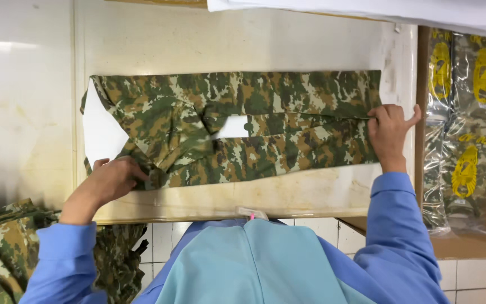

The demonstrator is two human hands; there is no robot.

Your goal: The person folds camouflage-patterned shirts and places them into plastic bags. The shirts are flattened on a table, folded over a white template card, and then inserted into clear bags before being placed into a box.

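A camouflage shirt [265, 121] lies folded lengthwise into a long strip on a worn white board [243, 39], collar end to the left. A white card insert [101, 132] shows at the collar and through a gap in the middle. My left hand [111, 179] presses on the near left corner of the shirt, by the collar. At the shirt's right end, my right hand [388, 130] pinches the folded edge between thumb and fingers. Both arms wear blue sleeves.
A cardboard box [468, 129] of camouflage garments packed in clear bags with yellow prints stands at the right. More loose camouflage garments [7, 242] are heaped at the lower left. White sheets [367, 11] lie along the top edge. Tiled floor shows below.
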